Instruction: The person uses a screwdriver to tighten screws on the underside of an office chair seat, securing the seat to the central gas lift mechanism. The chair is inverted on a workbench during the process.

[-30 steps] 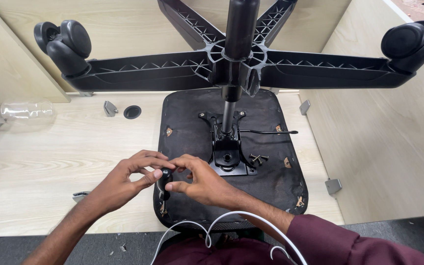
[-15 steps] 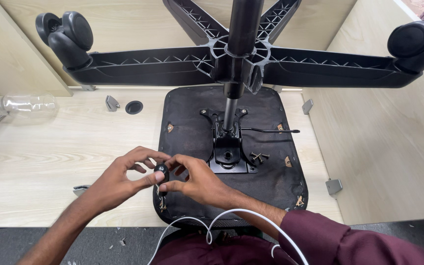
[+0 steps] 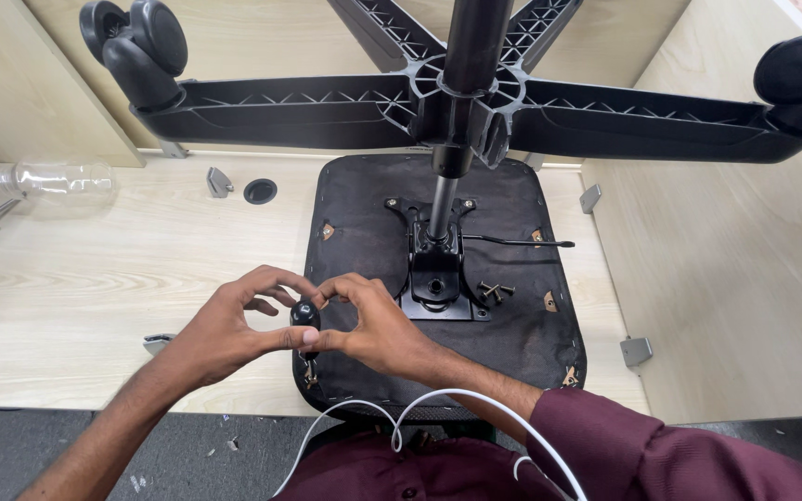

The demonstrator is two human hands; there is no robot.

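An office chair lies upside down on a wooden desk, its black seat underside (image 3: 503, 315) facing up and its star base (image 3: 345, 97) with castors sticking toward me. My left hand (image 3: 225, 325) and my right hand (image 3: 378, 325) meet at the seat's near left edge. Both pinch a small black knob (image 3: 304, 315) standing there between their fingertips. A metal mechanism plate (image 3: 436, 269) with the gas column sits at the seat's centre, with loose bolts (image 3: 494, 292) beside it.
A clear plastic bottle (image 3: 58, 181) lies at the desk's far left, near a round black cap (image 3: 260, 191) and a small metal bracket (image 3: 218, 181). Wooden partitions stand behind and to the right (image 3: 717, 278). A white cable (image 3: 420, 417) loops over my maroon shirt.
My fingers have shifted slightly around the knob, both hands staying at the seat edge. The view has tilted a little.
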